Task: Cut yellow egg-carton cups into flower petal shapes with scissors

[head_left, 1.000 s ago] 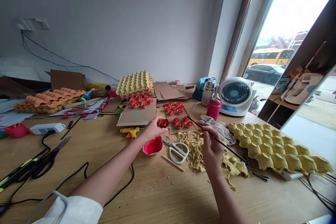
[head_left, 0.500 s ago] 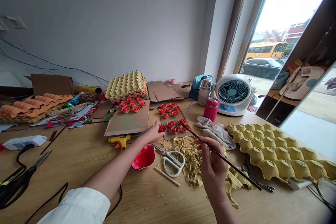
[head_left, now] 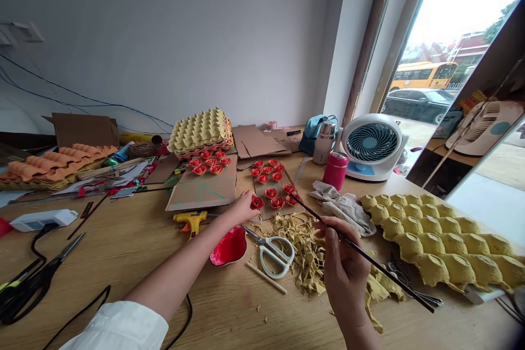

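Observation:
My left hand (head_left: 244,207) reaches over to a red rose (head_left: 257,203) made of egg-carton pulp, its fingers closed at the flower's left side. That rose sits at the near left corner of a cardboard piece (head_left: 268,211) bearing several similar red roses. In my right hand (head_left: 346,262) is a thin dark paintbrush (head_left: 391,275), gripped like a pen, its tip close to the roses at the right. A bowl of red paint (head_left: 228,246) stands below my left wrist. White-handled scissors (head_left: 276,257) and a short wooden stick (head_left: 266,277) lie between my hands.
Yellow carton scraps (head_left: 305,251) are heaped beside my right hand. An egg tray (head_left: 435,235), a grey cloth (head_left: 344,208), a pink flask (head_left: 336,170) and a fan (head_left: 371,145) stand right. A yellow glue gun (head_left: 191,221) and more roses on cardboard (head_left: 200,191) are left.
The view has shifted slightly, so things appear a little further right. Both hands keep nearly the same pose, left at the rose, right holding the paintbrush.

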{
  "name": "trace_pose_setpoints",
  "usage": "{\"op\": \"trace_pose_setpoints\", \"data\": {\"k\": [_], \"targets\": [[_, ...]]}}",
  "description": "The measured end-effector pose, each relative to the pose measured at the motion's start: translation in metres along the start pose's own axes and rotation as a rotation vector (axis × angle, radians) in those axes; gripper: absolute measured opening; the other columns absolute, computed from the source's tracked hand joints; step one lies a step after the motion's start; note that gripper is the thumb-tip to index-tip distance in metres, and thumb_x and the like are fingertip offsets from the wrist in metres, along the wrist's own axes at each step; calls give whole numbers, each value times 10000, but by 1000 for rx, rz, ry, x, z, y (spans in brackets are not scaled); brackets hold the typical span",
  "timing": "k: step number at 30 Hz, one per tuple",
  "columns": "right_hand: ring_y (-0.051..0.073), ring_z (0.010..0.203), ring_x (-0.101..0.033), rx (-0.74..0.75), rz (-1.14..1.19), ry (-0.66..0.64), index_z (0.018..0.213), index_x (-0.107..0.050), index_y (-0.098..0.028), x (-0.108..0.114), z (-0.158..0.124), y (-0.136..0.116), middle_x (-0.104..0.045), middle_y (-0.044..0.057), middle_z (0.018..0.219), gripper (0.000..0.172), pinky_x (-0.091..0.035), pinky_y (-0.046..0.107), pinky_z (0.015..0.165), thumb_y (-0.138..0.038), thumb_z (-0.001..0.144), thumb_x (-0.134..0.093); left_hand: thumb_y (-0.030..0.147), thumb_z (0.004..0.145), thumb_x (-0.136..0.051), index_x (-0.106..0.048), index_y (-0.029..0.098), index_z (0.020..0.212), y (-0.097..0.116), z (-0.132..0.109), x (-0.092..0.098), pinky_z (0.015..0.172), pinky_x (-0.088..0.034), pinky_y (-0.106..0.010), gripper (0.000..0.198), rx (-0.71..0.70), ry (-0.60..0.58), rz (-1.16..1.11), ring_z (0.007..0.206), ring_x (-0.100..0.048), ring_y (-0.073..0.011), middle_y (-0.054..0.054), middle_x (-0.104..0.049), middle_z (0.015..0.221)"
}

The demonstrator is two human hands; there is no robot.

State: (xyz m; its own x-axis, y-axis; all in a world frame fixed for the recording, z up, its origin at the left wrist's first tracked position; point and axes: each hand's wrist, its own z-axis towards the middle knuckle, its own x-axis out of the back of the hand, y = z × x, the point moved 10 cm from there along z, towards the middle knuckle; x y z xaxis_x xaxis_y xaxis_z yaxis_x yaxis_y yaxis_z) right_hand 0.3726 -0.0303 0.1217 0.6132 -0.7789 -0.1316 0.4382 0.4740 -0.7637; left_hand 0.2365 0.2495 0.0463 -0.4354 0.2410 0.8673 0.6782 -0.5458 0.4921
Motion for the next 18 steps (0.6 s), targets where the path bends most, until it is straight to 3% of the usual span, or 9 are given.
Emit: {"op": "trace_pose_setpoints", "data": {"k": [3,12,18], "targets": [[184,753,-628,5,-12,-2,1056,-650,-220,0,1,0,-681,62,920,143,-533,315,659,-267,963,-552,199,663,-724,-561,195,979,2,7,-5,946,-468,-364,355,0,20,-16,1098,-611,-278,-101,-633,1120],[196,763,-636,-4,-40,0,1049,-652,-216,2,2,2,-687,69,920,149,-537,330,664,-286,964,-552,242,665,-762,-581,211,1035,-4,13,-21,874,-497,-354,414,47,-8,-48,1006,-659,-272,-62,-696,985],[193,775,-641,-7,-51,-14,1074,-650,-223,0,0,3,-687,66,938,156,-537,330,682,-277,968,-549,245,630,-768,-590,193,1048,-5,14,-22,898,-486,-382,458,65,-12,-26,1065,-645,-315,-117,-703,1067]]}}
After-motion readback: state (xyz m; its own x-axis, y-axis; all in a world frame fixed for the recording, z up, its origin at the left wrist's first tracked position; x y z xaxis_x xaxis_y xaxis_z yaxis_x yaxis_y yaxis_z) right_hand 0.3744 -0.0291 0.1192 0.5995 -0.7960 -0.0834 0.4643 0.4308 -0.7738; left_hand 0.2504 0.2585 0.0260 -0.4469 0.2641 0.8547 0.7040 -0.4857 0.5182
